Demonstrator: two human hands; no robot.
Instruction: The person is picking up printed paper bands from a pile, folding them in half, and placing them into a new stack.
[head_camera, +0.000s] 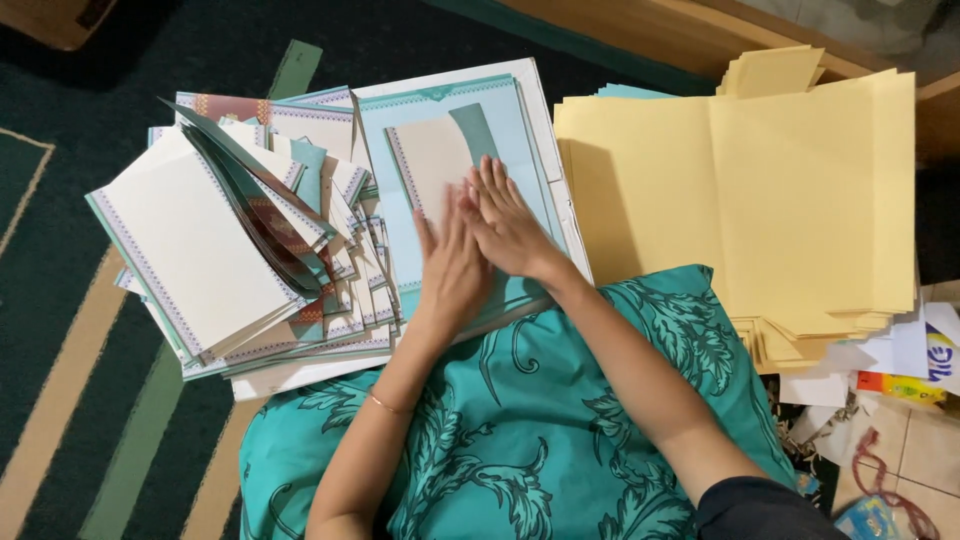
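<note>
at the centre of the frame, both hands lie flat and open, fingers together, gripping nothing: the left hand (452, 268) and the right hand (508, 225) overlap slightly at the fingertips and press down on a cream card (428, 160) that sits on a pale blue bordered sheet (500, 110). to do this pressing well, it looks best to keep the palms flat and sweep outward from the middle, so the card stays square to the blue border.

just below, the sheet rests on a teal patterned cushion (520, 420) on the person's lap. to the left, a slumping pile of finished folded cards (200, 250) crowds the sheet's edge and could slide onto it. at the right, a stack of yellow paper (760, 190) lies close by, with paper scraps (900, 370) at the lower right.
</note>
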